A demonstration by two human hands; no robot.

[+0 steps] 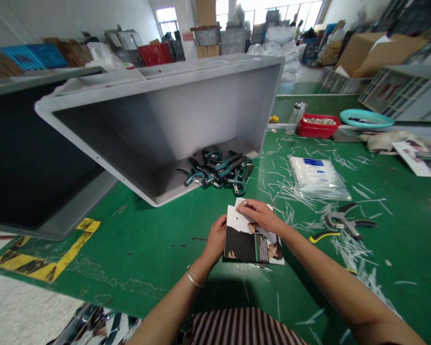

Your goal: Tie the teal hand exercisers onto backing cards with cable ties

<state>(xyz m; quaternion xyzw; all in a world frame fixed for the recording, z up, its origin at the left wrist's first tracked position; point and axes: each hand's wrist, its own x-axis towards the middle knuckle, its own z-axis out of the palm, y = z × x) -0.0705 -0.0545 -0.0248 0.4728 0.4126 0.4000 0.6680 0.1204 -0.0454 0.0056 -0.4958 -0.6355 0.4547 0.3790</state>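
Head view: left hand (215, 237) grips a flat black-and-white printed card (240, 243) by its edge over the green surface (147, 244); right hand (260, 214) touches its top, pinch unclear. Probably light, stiff, best edge-held.

I wore a thin, silver-coloured bangle (190, 277) around my left wrist (198, 271) and a dark brown garment (242, 328) with narrow, pale stripes; my forearms (318, 268) were bare.

- Printed card (239, 244): smooth cardboard
- Crate (201, 115): matt grey plastic
- Tabletop (158, 239): scuffed, slightly glossy
- Packet (314, 178): glossy clear plastic
- Teal hand grips (232, 165): plastic, shiny metal parts
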